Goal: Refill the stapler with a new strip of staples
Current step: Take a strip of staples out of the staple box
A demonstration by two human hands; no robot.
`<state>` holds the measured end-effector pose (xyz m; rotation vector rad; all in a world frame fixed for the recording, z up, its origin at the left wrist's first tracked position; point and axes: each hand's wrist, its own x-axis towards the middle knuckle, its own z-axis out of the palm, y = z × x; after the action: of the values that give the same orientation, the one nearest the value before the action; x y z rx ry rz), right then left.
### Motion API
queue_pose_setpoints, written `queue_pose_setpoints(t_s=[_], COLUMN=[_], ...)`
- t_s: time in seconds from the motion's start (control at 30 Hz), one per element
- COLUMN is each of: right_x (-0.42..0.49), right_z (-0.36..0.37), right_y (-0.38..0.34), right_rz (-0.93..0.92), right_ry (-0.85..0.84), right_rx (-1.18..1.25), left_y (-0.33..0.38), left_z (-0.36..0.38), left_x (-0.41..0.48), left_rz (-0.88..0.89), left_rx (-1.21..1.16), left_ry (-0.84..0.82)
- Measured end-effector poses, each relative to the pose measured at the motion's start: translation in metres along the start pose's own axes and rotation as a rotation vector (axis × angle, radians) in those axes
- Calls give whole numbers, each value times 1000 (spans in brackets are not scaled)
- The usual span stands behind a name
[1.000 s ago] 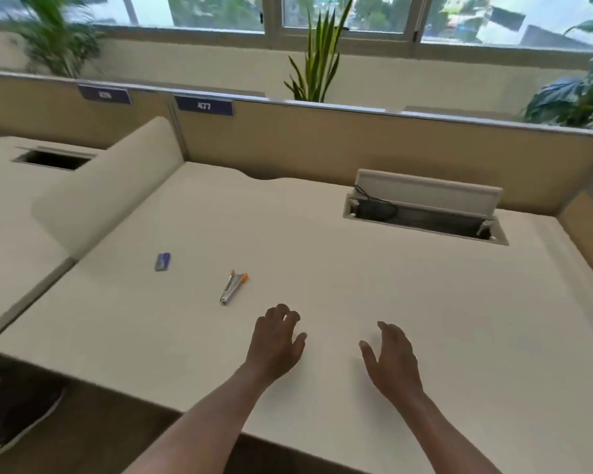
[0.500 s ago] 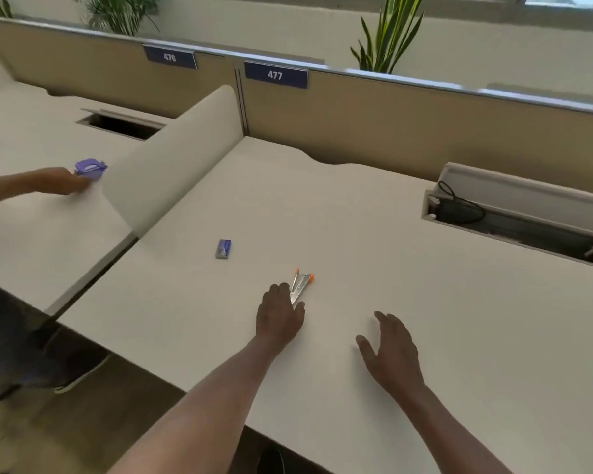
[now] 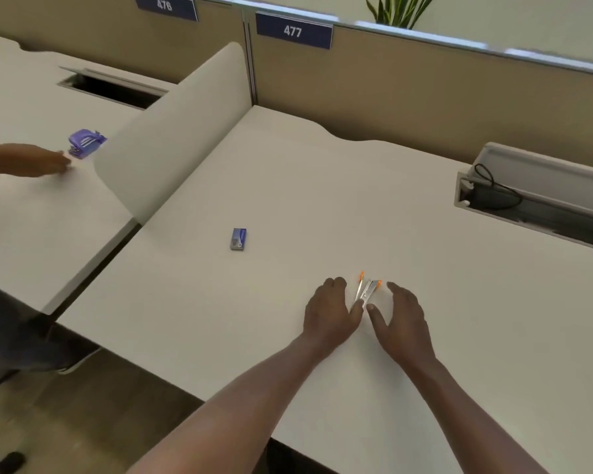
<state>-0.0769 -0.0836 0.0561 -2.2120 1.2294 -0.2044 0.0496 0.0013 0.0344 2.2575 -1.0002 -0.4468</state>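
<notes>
Tiny stapler point(image 3: 367, 291) sits lower-middle on the table point(image 3: 322, 200) between left hand point(image 3: 331, 311), thumb touching its near end, and right hand point(image 3: 403, 316), both relaxed, gripping nothing; looks light, stiff, slidey, so I'd pinch its sides.

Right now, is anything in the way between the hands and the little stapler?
No, nothing visible. The stapler lies on the desk right between the left hand and the right hand. The blue staple box lies apart, farther left.
</notes>
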Motion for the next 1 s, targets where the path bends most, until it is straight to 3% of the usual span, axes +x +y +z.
queue_pose_setpoints(t_s=[0.1,0.23,0.43,0.77,0.9,1.0], right_x=[7,13,15,14,8,2], right_z=[7,17,28,24,17,8], right_y=[-6,-14,-20,-23,-37,-52], right_rz=[13,23,34,53,20,-33], right_ry=[9,12,6,-17,40,100], right_rx=[-13,-46,-122,-90,-9,191], left_y=[-26,-80,-129,-118,-84,-52], left_z=[-30,-85,-125,-118,-107,-98], left_x=[22,61,89,83,60,36], left_rz=[11,-190,-392,-255,-114,42], left_rx=[84,264,322,145,-27,-103], left_ry=[135,266,276,247,222,154])
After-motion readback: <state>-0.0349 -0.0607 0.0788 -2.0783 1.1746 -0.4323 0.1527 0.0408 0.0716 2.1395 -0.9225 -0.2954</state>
